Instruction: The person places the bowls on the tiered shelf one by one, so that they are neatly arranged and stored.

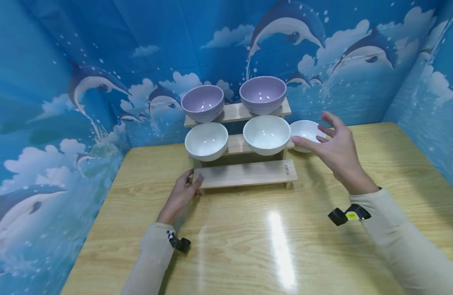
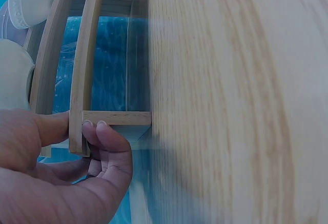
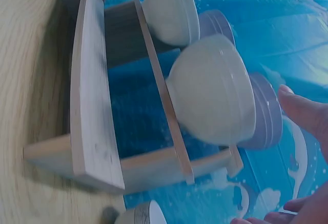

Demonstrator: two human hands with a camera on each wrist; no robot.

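A three-step wooden rack [image 1: 245, 174] stands on the table. Two purple bowls, the left one [image 1: 202, 102] and the right one [image 1: 263, 94], sit on its top step. On the middle step are two white bowls, left [image 1: 206, 141] and right [image 1: 267, 135]. My left hand [image 1: 182, 188] pinches the left end of the bottom step between thumb and fingers; the left wrist view shows fingertips [image 2: 102, 131] curled under the board. My right hand [image 1: 338, 151], thumb and fingers spread, hovers right of the rack, partly covering another white bowl [image 1: 305, 131] and holding nothing.
The wooden table [image 1: 241, 237] extends in front of the rack. A blue dolphin-print cloth [image 1: 197, 45] hangs close behind it and along both sides. In the right wrist view, a bowl with a patterned band [image 3: 143, 215] shows beside the rack's end.
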